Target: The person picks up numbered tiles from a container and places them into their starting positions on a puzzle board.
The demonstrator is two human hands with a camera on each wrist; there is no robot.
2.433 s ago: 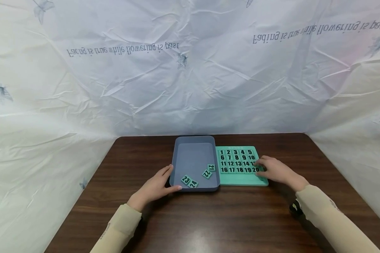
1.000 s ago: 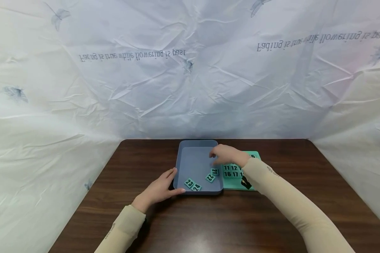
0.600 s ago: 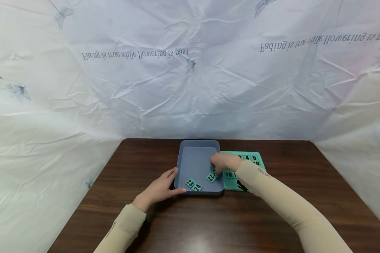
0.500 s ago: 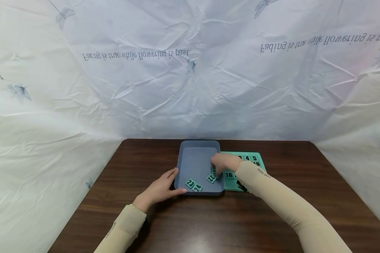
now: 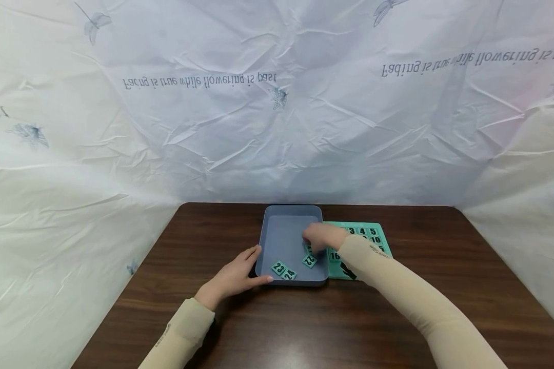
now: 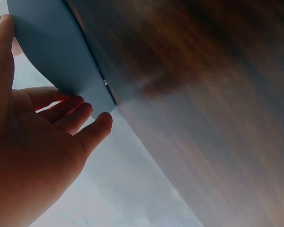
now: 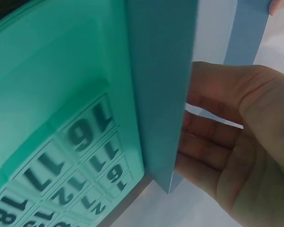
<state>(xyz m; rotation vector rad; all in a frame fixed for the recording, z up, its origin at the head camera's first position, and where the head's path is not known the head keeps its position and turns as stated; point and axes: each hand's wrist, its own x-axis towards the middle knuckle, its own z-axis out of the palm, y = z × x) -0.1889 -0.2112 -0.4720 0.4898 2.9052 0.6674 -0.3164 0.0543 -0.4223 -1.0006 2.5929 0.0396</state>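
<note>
A shallow blue-grey tray [image 5: 283, 225] holds several green number tiles. My left hand [image 5: 233, 274] rests spread at its near left corner, thumb at the front rim and fingertips against the left wall. The left wrist view shows those fingers [image 6: 61, 113] only slightly bent. Over the tray's right wall reaches my right hand [image 5: 320, 237], its bent fingers pinching tile 21 [image 5: 310, 248], mostly covered by the hand. In the right wrist view the tray wall hides the right fingertips. Tile 22 [image 5: 309, 261] lies just below; tiles 23 [image 5: 279, 267] and 24 [image 5: 289, 274] lie near the front.
Against the tray's right side lies a green number board [image 5: 362, 233], partly covered by my right forearm. It carries rows of numbered tiles. Both rest on a dark wooden table [image 5: 277, 312], with a white printed sheet [image 5: 277, 133] hanging behind and at the sides.
My right hand has moved left from the board into the tray and come down on tile 21, which has shifted slightly left. The left hand stays at the tray corner.
</note>
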